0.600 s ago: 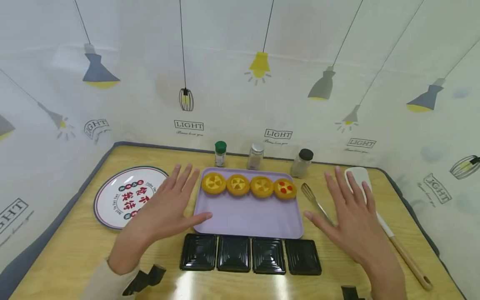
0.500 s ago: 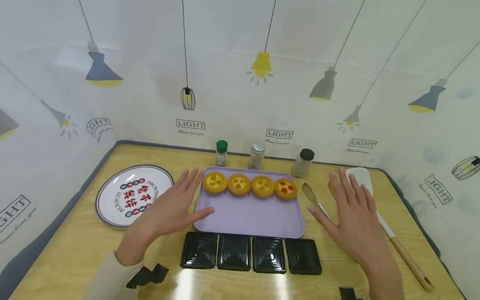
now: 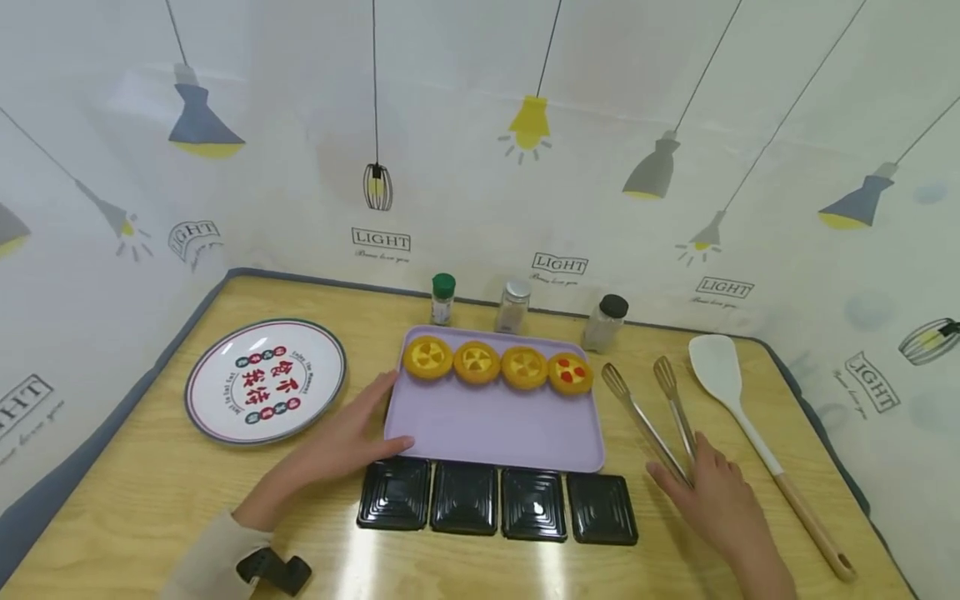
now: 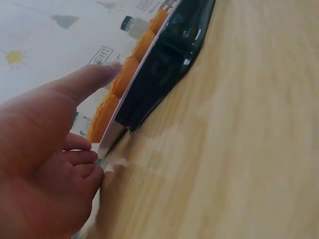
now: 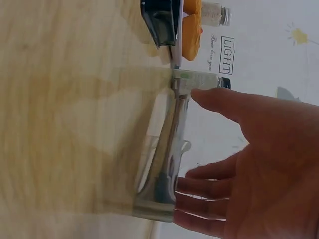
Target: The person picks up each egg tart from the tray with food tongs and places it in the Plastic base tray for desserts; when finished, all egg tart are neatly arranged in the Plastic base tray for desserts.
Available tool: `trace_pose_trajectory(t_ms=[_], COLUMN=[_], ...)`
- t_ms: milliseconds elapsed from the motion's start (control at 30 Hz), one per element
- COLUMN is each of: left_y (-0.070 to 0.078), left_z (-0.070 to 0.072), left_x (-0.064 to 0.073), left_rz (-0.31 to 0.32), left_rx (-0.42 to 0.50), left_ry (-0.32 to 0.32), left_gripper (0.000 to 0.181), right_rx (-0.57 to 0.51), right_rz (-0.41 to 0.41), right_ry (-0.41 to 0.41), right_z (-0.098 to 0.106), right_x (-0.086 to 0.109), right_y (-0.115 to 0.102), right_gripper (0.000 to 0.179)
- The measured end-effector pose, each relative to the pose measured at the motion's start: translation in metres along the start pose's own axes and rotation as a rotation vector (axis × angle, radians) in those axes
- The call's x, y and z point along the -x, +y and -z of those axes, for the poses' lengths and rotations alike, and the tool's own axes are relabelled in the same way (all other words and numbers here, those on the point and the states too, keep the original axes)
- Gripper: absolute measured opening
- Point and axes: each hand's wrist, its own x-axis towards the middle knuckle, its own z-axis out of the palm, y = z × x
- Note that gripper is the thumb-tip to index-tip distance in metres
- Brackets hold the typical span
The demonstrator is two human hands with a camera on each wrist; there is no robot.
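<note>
My left hand [image 3: 337, 442] is at the left edge of a lilac tray [image 3: 495, 429], fingertips along its side and thumb stretched to the near corner. In the left wrist view its fingers [image 4: 82, 162] bend softly at the tray's edge, thumb apart above them. A row of yellow tarts [image 3: 477, 363] lies along the tray's far side, the rightmost with red dots. My right hand [image 3: 727, 508] hovers over the joined end of metal tongs [image 3: 651, 429], thumb and fingers spread to either side. The tongs [image 5: 162, 184] lie on the table with arms apart.
Black square dishes [image 3: 464, 498] line up before the tray. A printed plate [image 3: 217, 367] lies left. Behind the tray stand shakers with a green cap [image 3: 443, 286], a silver cap [image 3: 517, 288] and a black cap [image 3: 613, 306]. A white spatula [image 3: 716, 367] with wooden handle lies right.
Both hands have come down from above the table: the left onto the tray's left edge, the right down and nearer to the tongs, whose two arms now show. Tray and tarts stay put.
</note>
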Motion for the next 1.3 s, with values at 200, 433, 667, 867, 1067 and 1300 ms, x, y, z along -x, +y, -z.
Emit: trace_pose_trajectory(t_ms=[200,433,667,867,1067,1300], left_y=[-0.008,-0.008,-0.011,-0.012,-0.013,-0.015], left_z=[0.008,0.015,0.018,0.015,0.012,0.007], left_x=[-0.001,-0.005,-0.003,-0.002,0.001,0.004], left_rz=[-0.043,-0.07,-0.063,-0.065,-0.054,-0.053], left_rx=[-0.005,0.008,0.004,0.006,0.002,0.011], left_ry=[0.033,0.011,0.016,0.013,0.008,0.006], left_gripper=[0.108,0.108,0.105,0.104,0.104,0.104], right_rx=[-0.073,-0.185,-0.257,-0.262,-0.273,-0.278], right_rz=[-0.098,-0.041,-0.031,-0.04,-0.068,-0.082], right_ry=[0.008,0.091,0.174,0.222,0.236,0.304], right_z=[-0.006,-0.014,-0.016,-0.02,-0.025,-0.035], right_x=[-0.008,-0.01,-0.01,-0.01,-0.012,-0.013], right_y=[0.007,0.024,0.023,0.024,0.025,0.026], right_gripper=[0.104,0.088,0.078,0.077,0.08,0.077])
